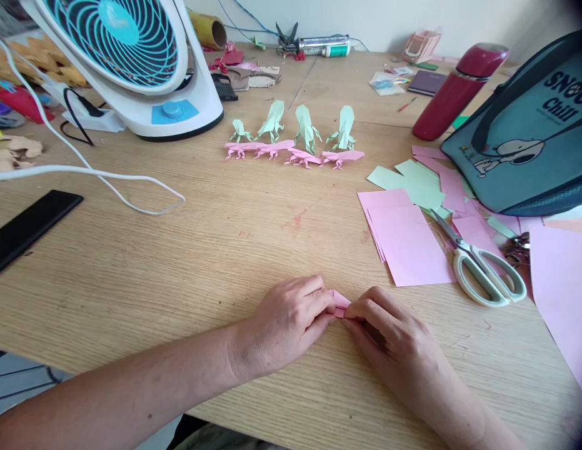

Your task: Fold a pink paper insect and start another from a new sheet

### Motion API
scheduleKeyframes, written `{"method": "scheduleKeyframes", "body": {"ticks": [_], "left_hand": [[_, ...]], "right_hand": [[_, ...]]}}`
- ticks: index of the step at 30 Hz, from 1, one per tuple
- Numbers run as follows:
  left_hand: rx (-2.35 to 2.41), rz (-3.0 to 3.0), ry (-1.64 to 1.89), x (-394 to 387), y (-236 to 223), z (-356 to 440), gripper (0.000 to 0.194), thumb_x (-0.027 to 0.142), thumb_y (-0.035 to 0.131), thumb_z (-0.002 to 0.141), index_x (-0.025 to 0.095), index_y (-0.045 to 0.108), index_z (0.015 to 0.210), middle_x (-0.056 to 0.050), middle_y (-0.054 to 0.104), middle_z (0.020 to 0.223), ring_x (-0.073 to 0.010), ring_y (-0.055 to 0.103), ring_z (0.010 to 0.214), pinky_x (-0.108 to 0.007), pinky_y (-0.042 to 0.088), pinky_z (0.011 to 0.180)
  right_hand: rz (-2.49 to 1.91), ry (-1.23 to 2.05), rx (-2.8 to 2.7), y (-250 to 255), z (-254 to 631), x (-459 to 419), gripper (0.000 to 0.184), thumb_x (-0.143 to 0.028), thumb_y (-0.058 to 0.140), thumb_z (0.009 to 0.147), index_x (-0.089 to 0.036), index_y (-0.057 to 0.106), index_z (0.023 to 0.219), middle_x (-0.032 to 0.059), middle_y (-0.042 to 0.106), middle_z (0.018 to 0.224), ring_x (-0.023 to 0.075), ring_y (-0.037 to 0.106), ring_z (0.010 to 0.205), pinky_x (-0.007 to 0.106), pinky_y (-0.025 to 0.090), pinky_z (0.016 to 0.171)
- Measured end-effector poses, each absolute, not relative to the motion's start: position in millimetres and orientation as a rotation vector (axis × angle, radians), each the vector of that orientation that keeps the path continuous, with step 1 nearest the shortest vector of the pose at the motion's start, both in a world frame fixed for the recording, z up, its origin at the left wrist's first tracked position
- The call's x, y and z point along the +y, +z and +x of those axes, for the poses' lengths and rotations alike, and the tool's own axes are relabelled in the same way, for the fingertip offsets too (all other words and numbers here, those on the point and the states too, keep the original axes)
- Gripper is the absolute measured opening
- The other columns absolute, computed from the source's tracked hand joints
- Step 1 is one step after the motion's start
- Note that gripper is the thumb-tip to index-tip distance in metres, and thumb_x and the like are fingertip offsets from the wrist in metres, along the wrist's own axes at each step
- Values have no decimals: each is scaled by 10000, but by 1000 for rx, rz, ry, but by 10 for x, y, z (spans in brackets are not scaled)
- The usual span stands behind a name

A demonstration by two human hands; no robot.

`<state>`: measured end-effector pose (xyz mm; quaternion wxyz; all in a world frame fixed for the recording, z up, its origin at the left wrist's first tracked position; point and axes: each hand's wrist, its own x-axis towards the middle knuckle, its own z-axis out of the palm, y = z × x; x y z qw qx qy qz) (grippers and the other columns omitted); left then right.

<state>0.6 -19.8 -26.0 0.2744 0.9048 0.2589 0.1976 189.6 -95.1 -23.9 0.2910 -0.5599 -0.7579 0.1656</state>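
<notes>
A small folded piece of pink paper (338,300) is pinched between both hands near the front of the table. My left hand (291,322) grips its left end, thumb and fingers pressed together. On the other end, my right hand (396,334) holds its lower right corner between thumb and fingertips. Much of the paper is hidden by the fingers. Farther back stand several green origami figures (304,128), with a row of pink origami figures (272,148) just in front of them.
Pink paper sheets (415,240) and scissors (487,275) lie to the right. Behind them are green paper pieces (419,181), a red flask (459,94) and a blue bag (520,137). A white fan (197,87), a cable (131,172) and a black phone (32,228) occupy the left.
</notes>
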Motion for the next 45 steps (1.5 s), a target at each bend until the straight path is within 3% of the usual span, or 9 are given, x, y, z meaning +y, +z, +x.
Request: {"method": "scheduleKeyframes", "body": {"ticks": [15, 21, 29, 34, 45], "left_hand": [[711, 2438, 498, -203, -200, 27, 202, 121, 519, 921, 218, 663, 1025, -12, 621, 864, -131, 601, 768, -248, 509, 715], [768, 2481, 503, -209, -205, 29, 146, 145, 527, 918, 164, 636, 822, -14, 561, 767, -136, 541, 701, -255, 455, 632], [737, 2374, 400, -195, -177, 27, 237, 130, 496, 938, 235, 662, 1071, -13, 641, 912, -137, 598, 805, -270, 500, 761], [747, 2372, 408, -199, -170, 37, 226, 143, 485, 951, 228, 667, 1054, -11, 655, 926, -148, 596, 847, -294, 488, 791], [849, 2352, 432, -213, -114, 38, 168, 118, 554, 909, 242, 655, 960, 12, 625, 856, -163, 553, 847, -319, 406, 768]], "right_hand": [[-1625, 454, -1977, -222, 2009, -993, 203, -212, 501, 954, -203, 594, 774, 18, 533, 739, 130, 536, 600, 247, 438, 535], [-1643, 539, -1944, -139, 2142, -996, 176, -228, 533, 935, -216, 611, 777, 21, 557, 743, 126, 547, 588, 230, 433, 493], [-1573, 506, -2024, -149, 2052, -1007, 132, -161, 514, 949, -206, 619, 881, 30, 560, 809, 129, 555, 674, 241, 456, 598], [-1544, 451, -2058, -221, 2029, -1004, 145, -149, 512, 956, -196, 619, 872, 32, 558, 800, 140, 551, 691, 269, 452, 641], [-1660, 492, -1991, -235, 1983, -994, 139, -174, 521, 945, -186, 603, 834, 19, 532, 773, 134, 524, 648, 261, 430, 585]]}}
